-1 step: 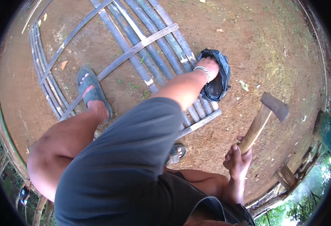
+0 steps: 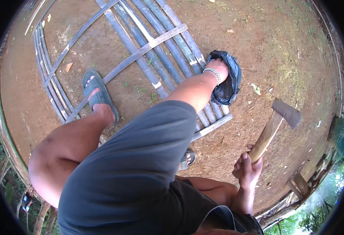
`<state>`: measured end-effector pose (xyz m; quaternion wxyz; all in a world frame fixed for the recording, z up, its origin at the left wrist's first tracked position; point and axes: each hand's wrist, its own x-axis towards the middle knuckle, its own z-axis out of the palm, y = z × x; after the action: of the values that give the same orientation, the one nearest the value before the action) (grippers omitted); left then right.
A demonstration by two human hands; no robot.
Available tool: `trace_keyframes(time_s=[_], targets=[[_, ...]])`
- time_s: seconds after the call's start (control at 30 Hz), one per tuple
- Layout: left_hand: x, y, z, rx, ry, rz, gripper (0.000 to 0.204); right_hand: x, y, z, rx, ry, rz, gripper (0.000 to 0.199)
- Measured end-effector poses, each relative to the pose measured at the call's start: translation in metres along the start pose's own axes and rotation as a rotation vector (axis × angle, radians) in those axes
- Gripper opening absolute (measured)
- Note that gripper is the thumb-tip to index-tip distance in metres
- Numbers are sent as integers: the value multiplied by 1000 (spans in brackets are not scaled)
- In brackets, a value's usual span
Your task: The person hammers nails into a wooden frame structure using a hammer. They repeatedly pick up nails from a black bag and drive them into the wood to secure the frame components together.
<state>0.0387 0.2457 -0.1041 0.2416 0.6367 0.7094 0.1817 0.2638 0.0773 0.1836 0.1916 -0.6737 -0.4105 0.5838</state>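
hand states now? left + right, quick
Left hand: closed on the black plastic bag, over the bamboo slats.
Right hand: closed around the hatchet handle, head raised.

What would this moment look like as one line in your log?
left hand: in black plastic bag on bamboo slat frame | right hand: gripping hammer by wooden handle, head raised | ground: bare dirt
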Motion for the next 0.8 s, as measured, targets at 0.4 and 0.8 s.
trace_keyframes(time_s=[0.4, 0.8], targets=[[-1, -4, 3, 152, -47, 17, 27, -17, 19, -20, 30, -73, -3, 38], [-10, 1, -42, 107, -194, 129, 26, 9, 10, 12, -55, -251, 31, 34]])
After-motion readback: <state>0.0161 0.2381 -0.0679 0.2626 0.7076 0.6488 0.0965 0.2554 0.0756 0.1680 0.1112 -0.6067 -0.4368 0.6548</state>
